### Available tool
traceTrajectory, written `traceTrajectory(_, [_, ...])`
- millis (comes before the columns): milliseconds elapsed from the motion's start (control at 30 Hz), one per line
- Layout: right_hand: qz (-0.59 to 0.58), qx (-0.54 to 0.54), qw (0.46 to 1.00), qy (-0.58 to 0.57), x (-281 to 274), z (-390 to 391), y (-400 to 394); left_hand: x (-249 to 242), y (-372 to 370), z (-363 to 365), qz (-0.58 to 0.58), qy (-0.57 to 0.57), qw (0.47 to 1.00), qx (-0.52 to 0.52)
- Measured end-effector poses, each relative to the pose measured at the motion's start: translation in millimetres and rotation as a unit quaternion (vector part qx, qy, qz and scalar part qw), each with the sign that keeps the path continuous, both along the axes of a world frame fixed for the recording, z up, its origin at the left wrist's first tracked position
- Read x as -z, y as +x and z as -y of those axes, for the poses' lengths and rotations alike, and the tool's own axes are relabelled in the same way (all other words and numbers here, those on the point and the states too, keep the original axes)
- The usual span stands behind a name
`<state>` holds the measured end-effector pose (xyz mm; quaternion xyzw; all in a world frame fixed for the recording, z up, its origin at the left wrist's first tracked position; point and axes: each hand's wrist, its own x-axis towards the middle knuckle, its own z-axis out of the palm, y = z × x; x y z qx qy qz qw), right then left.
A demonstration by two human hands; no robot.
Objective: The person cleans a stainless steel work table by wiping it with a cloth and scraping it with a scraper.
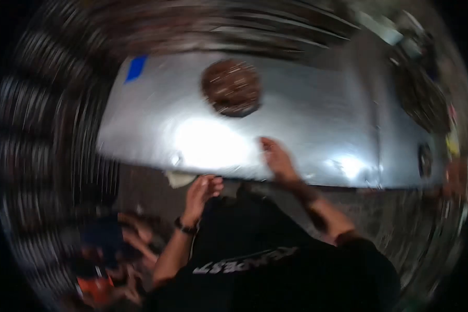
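A brown, round, coiled-looking thing point(231, 87) sits on the shiny metal table point(307, 119) towards its far edge, its surface smeared by motion. My right hand point(277, 158) is over the front part of the table, below and right of the round thing, fingers loosely bent and apart with nothing visible in them. At the table's front edge is my left hand point(204, 191), with a dark band on the wrist point(185, 225). Its fingers are half curled and apart, and no held thing shows. A pale cloth-like piece point(180, 179) shows just left of that hand, under the edge.
Blue tape point(135, 68) marks the table's far left corner. A dark round bundle point(424, 99) lies at the right end, near a small dark ring-like thing point(425, 160). Blurred stacked rows point(41, 130) stand to the left. Another person point(112, 249) is at lower left.
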<state>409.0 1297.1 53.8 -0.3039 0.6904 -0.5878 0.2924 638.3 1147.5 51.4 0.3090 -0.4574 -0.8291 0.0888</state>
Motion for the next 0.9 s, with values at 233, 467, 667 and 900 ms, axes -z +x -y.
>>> traceTrajectory(233, [-0.278,0.058,0.934,-0.217,-115.8,20.4,35.3,-81.3,-186.5,-43.5,-0.314,-0.015,0.941,0.126])
traceTrajectory(467, [-0.466,0.358,0.788,-0.184,-119.5,-96.1,8.7,-137.6,-219.0,-159.5,-0.459,-0.137,0.741,0.471])
traceTrajectory(667, [0.001,0.543,0.757,-0.365,-107.3,-162.7,29.4,-172.0,-203.8,-221.6,-0.558,-0.324,0.568,0.51])
traceTrajectory(900, [0.325,0.431,0.537,-0.648,-124.3,-227.7,71.9,-75.5,-236.3,-271.9,-0.557,-0.346,0.498,0.568])
